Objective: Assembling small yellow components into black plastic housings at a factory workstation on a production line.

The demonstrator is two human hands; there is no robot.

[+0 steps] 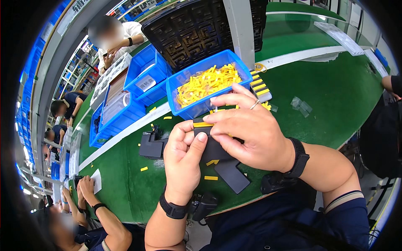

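My left hand [183, 157] grips a flat black part [202, 131], thumb on its face. A narrow yellow strip [202, 124] lies across the part's upper end. My right hand [255, 129] is closed there, fingertips pressed on the strip, its palm hiding some of what lies beneath. Just below the hands, a dark L-shaped piece [232, 176] rests on the green bench. Loose yellow strips, one of them flat [211, 178], lie beside it. Left of my left hand sits another black angular part [151, 145] with a cable bundle.
Beyond my hands stands a blue bin [173, 94] heaped with yellow strips, by a metal post [240, 33]. More blue bins [146, 79] stand to its left. A yellow-and-black striped block [260, 88] and clear plastic scraps [301, 106] lie rightward. Co-workers sit at left.
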